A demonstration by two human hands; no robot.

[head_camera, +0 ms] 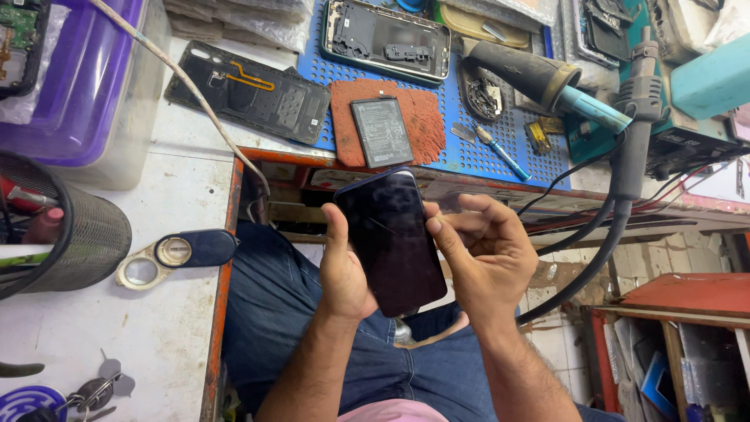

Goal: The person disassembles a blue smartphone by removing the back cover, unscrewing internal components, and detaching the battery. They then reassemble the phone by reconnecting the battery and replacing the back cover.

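1. Holding a dark smartphone (pixel 391 241) in the centre of the frame, we keep it over our lap, with its black glass side turned up to the camera.
2. Our left hand (pixel 344 270) grips the left edge of the smartphone; the thumb lies on this edge and the palm supports it from below.
3. Our right hand (pixel 488 254) closes on the right edge; the thumb presses against the side of the glass and the other fingers are curled behind and beside it.
4. Both hands are therefore closed around the smartphone, not spread.
5. Above the hands, in the upper centre, a blue perforated mat (pixel 500 148) lies on the workbench (pixel 168 312).
6. On this mat a flat black battery (pixel 381 131) rests on a rust-coloured pad (pixel 422 117), and an opened phone frame (pixel 387 39) lies just above it.
7. A black back cover (pixel 248 94) lies to the left of the pad.
8. At the upper right, a hot air tool (pixel 539 76) with a thick black hose lies on the mat.
9. At the left, a black mesh cup (pixel 78 227) stands near a folding magnifier (pixel 178 254).
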